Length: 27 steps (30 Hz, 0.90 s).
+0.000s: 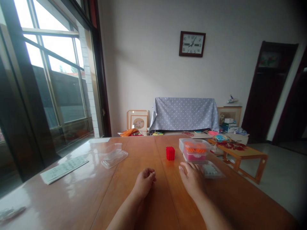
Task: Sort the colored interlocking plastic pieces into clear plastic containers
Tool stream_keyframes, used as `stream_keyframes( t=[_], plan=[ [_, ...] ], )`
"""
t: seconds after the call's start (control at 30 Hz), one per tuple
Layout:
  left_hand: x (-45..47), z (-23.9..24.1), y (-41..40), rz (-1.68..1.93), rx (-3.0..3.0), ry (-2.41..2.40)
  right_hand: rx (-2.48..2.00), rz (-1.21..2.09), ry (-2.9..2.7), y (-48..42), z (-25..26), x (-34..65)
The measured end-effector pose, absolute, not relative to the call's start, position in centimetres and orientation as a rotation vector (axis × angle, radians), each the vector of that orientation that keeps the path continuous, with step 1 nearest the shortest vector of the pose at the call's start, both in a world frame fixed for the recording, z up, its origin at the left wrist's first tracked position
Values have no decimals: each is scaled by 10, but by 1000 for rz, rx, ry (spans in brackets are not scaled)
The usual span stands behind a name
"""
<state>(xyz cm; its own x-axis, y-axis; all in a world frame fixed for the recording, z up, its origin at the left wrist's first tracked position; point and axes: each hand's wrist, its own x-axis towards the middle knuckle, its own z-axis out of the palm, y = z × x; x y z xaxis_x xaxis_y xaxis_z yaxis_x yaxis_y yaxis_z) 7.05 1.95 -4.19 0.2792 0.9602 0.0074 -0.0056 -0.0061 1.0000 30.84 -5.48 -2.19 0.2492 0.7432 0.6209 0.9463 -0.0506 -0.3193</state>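
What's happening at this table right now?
A person sits at a wooden table with both hands resting on it. The left hand is loosely curled and holds nothing that can be seen. The right hand lies flat beside a small clear tray. Ahead of the hands stands a red block cube, and right of it a clear box of orange and pink pieces. A clear lid and a paper sheet lie to the left.

Both forearms bare, no sleeves, rings or watch.
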Motion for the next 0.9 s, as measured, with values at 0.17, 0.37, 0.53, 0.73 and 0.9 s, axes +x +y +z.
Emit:
stream_keyframes(
  t=[0.17, 0.37, 0.53, 0.73, 0.9],
  plan=[
    [69, -44, 21, 1035, 1418, 1075, -1716, -107, -1746, -43, -22, 287],
    [66, -44, 24, 1072, 1506, 1159, -1663, 245, -1853, -20, -25, 266],
    [53, -51, 35, 1099, 1671, 1376, -1677, 146, -1869, -7, -52, 264],
    [34, -48, 46, 1095, 1845, 1723, -1556, 243, -1951, 0, -75, 277],
    [20, -33, 56, 847, 1810, 2082, -1566, 302, -1974, 4, -79, 280]
  ],
)
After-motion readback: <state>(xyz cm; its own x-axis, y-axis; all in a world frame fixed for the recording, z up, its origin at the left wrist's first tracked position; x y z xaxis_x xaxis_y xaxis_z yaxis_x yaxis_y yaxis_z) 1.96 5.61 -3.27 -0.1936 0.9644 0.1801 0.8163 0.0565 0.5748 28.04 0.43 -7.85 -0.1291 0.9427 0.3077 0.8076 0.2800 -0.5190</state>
